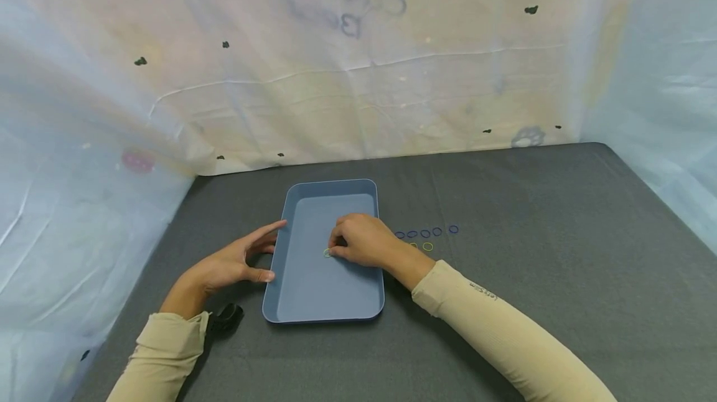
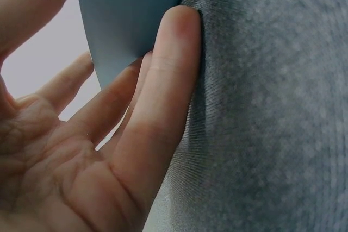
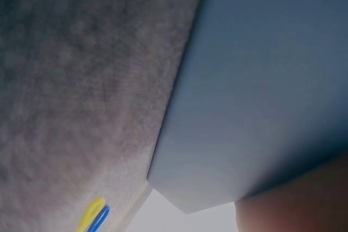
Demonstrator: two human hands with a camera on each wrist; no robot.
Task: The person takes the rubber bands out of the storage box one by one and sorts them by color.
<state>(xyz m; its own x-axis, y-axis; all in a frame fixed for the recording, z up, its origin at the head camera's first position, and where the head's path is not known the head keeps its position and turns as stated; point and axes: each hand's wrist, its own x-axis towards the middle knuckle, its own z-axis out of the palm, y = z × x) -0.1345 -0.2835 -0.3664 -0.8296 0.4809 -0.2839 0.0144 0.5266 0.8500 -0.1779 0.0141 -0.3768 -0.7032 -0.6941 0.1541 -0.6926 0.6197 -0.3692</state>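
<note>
A shallow blue-grey tray lies on the dark cloth. My left hand rests against its left wall, fingers fairly straight and spread, with the index fingertip and thumb at the rim. In the left wrist view, extended fingers touch the tray's outer wall. Over the tray's middle, my right hand pinches a small pale yellow ring between thumb and fingertips, close to the tray floor. The right wrist view shows the tray's right wall but hides the fingertips.
Right of the tray, several thin blue rings form a row on the cloth. Nearer me lie yellow rings, partly behind the right wrist. A black strap is at the left wrist. Pale sheeting rises behind the table.
</note>
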